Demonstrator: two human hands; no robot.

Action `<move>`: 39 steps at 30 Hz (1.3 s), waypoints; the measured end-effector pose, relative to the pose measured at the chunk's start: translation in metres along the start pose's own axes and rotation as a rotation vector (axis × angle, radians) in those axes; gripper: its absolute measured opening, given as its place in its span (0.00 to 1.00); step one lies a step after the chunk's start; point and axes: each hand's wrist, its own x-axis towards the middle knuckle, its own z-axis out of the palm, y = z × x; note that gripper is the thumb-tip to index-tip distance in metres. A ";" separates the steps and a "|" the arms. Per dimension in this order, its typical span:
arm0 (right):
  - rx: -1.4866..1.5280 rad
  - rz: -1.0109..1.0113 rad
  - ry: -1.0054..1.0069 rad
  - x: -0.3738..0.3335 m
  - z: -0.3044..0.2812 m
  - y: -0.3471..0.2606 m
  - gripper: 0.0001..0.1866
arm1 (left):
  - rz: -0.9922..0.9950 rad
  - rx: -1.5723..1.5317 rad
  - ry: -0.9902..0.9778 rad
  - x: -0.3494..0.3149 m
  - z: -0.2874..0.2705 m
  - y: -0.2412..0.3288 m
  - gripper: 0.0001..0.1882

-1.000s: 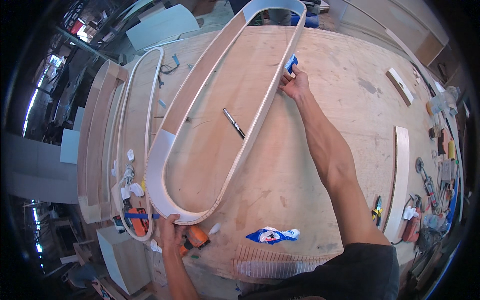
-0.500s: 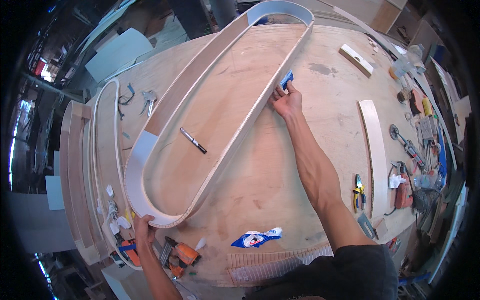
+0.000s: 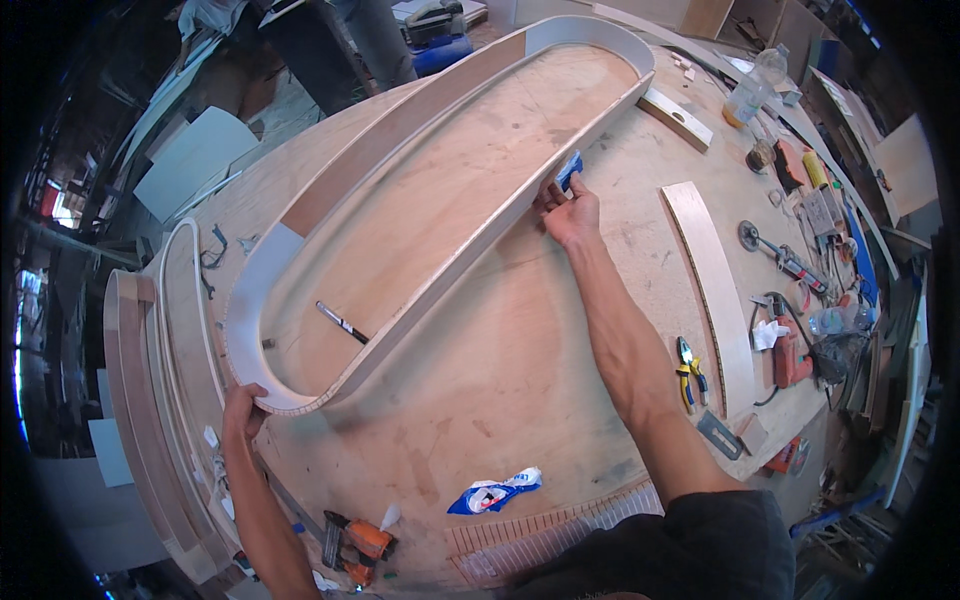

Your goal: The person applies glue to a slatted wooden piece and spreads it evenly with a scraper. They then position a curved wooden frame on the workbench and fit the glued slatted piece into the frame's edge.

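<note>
A long wooden frame with rounded ends spans the workbench, its curved ends pale and its long sides brown. At its near left end, my left hand has its fingers closed around the rim. My right hand is beside the outer face of the right long side, pinching a small blue packet; some of its fingertips are hidden. Inside the oval a marker pen lies on the bench, close to the right wall. A crumpled blue and white wrapper rests nearer me.
An orange power tool and a slotted strip lie along the near edge. To the right are pliers, a long curved board, a caulking gun and a red power tool. A wooden block touches or nearly touches the frame's far end.
The frame has shifted away from me, its far end now by the wooden block and its right wall nearer the pen. Both hands have moved along with it. The whole view has shifted too.
</note>
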 end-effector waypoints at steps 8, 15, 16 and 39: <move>-0.028 0.011 0.071 0.008 0.013 -0.003 0.22 | 0.054 -0.005 0.004 0.053 0.022 0.046 0.31; -0.445 -0.275 -0.133 0.039 -0.041 -0.043 0.12 | 0.105 0.056 0.036 0.150 0.027 0.088 0.30; -0.530 -0.360 -0.128 0.036 -0.049 -0.045 0.12 | 0.117 0.060 0.087 0.148 0.047 0.097 0.27; -0.450 -0.379 -0.211 0.009 -0.048 -0.037 0.26 | 0.411 0.201 0.448 0.235 0.094 0.127 0.22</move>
